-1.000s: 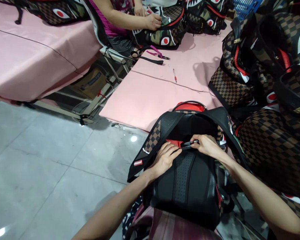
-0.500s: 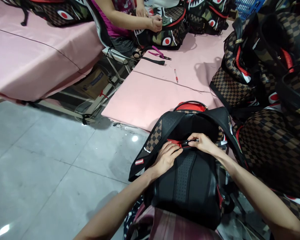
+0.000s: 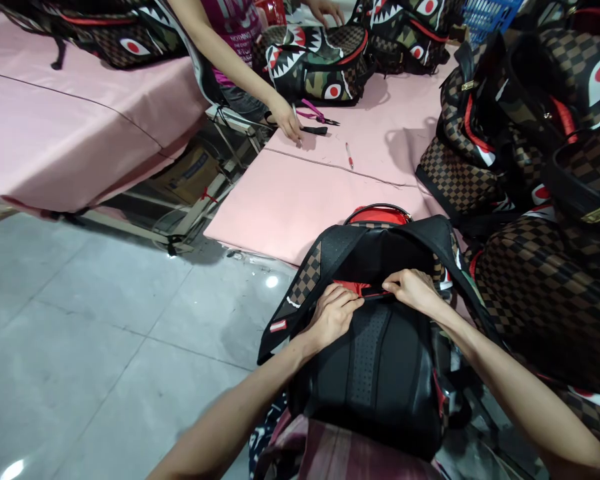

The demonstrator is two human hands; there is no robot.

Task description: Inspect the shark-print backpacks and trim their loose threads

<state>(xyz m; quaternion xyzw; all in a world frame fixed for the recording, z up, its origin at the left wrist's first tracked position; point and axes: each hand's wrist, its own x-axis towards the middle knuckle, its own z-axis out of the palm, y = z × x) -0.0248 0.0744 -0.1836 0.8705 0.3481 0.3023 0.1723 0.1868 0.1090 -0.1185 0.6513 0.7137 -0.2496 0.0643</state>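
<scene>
A black backpack [image 3: 325,383] with checkered trim rests upright against my lap, its padded back panel toward me. Near the top of that panel is a slit-like opening with red lining [image 3: 347,287]. My left hand [image 3: 334,313] grips the edge of this opening, fingers bent over it. At the opening's right end, my right hand [image 3: 411,291] is closed in a pinch. A dark strip [image 3: 373,291] runs along the opening toward its fingertips; what they hold is hidden. Shoulder straps [image 3: 300,283] arch around both hands.
A pink-covered table [image 3: 260,207] stands ahead, bearing a red pen [image 3: 349,155], pink-handled pliers [image 3: 320,115] and a black strap [image 3: 314,131]. A co-worker's hand [image 3: 286,120] reaches there, beside a shark-face backpack [image 3: 325,80]. Checkered bags [image 3: 545,287] crowd the right. Tiled floor [image 3: 105,333] lies left.
My right hand has shifted slightly right, and the black piece at its fingertips no longer shows clearly. My left hand stays put. The co-worker's arm has moved from the bag toward the pliers.
</scene>
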